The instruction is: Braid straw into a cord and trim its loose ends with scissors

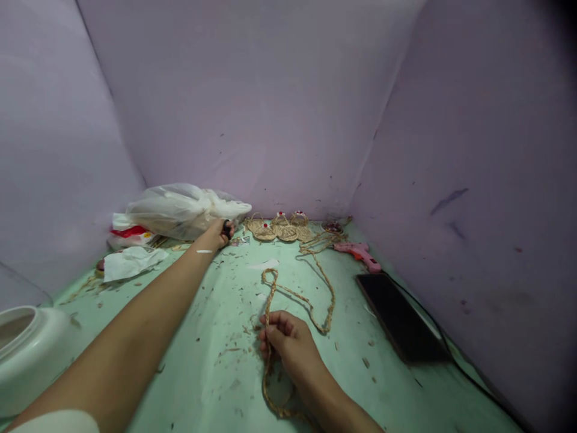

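Note:
My right hand [288, 340] pinches a braided straw cord [327, 282] between thumb and fingers. Above the fingers the cord makes a small loop, then runs right and back toward the wall; its other end curls down below my wrist. Stretched far forward, my left hand [224, 233] is closed on black-handled scissors [226, 229] beside a plastic bag; the blades cannot be made out. Just right of that hand, several woven straw pieces [286, 231] with round bases, arched loops and red-and-white beads sit by the back wall.
A white plastic bag [180, 207] fills the back left, with a white cloth or tissue [133, 263] in front. A white round pot [33, 346] stands near left. To the right lie a pink glue gun [360, 254], its black cable [433, 322] and a dark flat tablet-like slab [401, 319].

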The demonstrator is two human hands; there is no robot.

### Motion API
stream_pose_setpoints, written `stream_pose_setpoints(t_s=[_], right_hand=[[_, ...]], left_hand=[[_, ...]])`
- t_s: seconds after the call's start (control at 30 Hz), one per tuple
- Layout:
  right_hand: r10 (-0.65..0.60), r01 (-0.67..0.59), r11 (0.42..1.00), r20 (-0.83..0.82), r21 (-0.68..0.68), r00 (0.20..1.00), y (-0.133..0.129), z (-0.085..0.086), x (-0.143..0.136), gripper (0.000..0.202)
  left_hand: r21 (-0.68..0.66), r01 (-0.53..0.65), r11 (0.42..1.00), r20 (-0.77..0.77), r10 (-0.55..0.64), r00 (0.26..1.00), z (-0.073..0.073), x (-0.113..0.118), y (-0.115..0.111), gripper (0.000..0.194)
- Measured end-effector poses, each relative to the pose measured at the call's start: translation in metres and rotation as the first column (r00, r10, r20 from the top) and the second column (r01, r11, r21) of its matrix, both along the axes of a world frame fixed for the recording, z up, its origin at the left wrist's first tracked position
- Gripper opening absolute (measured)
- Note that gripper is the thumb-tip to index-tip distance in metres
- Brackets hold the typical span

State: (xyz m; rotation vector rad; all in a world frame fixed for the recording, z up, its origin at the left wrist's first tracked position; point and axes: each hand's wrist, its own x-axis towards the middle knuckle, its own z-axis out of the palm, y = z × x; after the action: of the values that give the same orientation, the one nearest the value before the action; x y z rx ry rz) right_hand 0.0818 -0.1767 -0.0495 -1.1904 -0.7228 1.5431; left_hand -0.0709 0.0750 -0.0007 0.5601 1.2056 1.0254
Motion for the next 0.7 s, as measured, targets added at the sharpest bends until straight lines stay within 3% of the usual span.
stream_pose_setpoints(t_s=[0.2,0.3,0.4,0.5,0.53,0.63,0.7], right_hand=[[0.008,-0.008,1.0,-0.015,0.027,1.0,-0.001,0.001,0.001,0.014],[0.01,-0.009,1.0,-0.026,0.018,1.0,-0.002,0.003,0.003,0.015],[-0.002,0.003,1.0,-0.021,0.031,1.0,-0.003,0.006,0.004,0.017],[-0.02,0.021,0.997,-0.011,0.079,1.0,-0.005,0.008,0.004,0.025],[-0.021,0.022,0.995,-0.017,0.101,1.0,-0.006,0.009,0.003,0.028],[-0.017,0.024,0.987,-0.048,0.158,0.999,-0.01,0.011,-0.001,0.034],[-0.009,0.016,0.986,-0.046,0.166,0.999,-0.013,0.012,-0.004,0.035]], left_hand=[[-0.031,0.194,0.981,-0.072,-0.196,0.978,0.008,-0.002,-0.052,0.023],[-0.006,0.28,0.96,-0.108,-0.279,0.954,0.01,0.0,-0.102,0.015],[0.028,0.329,0.944,-0.148,-0.322,0.935,0.006,0.005,-0.163,0.025],[0.206,0.328,0.922,-0.323,-0.252,0.912,-0.002,0.013,-0.218,0.033],[0.247,0.274,0.93,-0.347,-0.179,0.921,-0.006,0.015,-0.231,0.039],[0.318,0.089,0.944,-0.288,0.006,0.958,-0.018,0.022,-0.254,0.046],[0.306,0.069,0.95,-0.205,-0.005,0.979,-0.024,0.025,-0.258,0.047]])
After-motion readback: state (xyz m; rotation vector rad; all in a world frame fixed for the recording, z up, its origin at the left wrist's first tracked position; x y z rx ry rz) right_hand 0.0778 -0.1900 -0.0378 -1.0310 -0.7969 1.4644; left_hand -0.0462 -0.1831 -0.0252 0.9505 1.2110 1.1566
